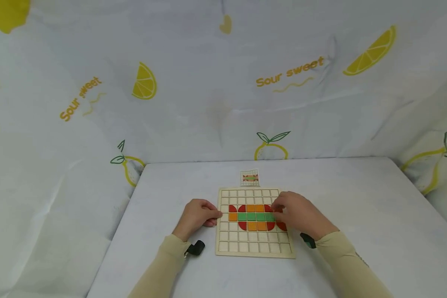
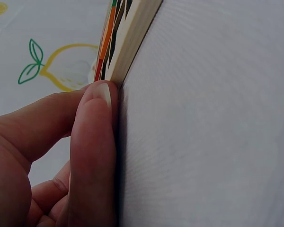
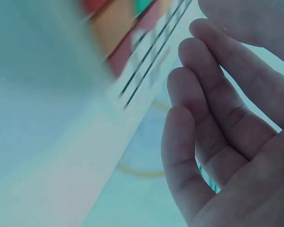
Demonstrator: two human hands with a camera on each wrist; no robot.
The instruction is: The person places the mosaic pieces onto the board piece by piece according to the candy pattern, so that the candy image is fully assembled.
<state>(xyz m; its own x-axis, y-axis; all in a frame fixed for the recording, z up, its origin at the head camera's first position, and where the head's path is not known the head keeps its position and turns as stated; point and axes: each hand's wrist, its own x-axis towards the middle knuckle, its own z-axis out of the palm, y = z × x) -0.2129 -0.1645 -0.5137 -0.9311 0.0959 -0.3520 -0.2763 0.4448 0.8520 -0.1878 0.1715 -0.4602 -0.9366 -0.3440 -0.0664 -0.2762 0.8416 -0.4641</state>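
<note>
A square wooden grid board (image 1: 253,248) lies on the table, with red, orange and green tiles (image 1: 251,217) filling a band across its middle rows. My left hand (image 1: 197,215) is at the board's left edge, and in the left wrist view its thumb and index finger (image 2: 92,137) pinch that edge near the table. Over the right end of the coloured band is my right hand (image 1: 296,211), its fingertips close over a red and a green tile. In the right wrist view its fingers (image 3: 184,90) are gently bent and side by side, with no piece showing between them and the thumb.
Just behind the board lies a small pattern card (image 1: 250,178) with a similar coloured design. Dark wrist devices sit under both forearms, one by the left sleeve (image 1: 173,248). A white cloth with lemon prints (image 1: 223,82) rises behind the table (image 1: 357,207).
</note>
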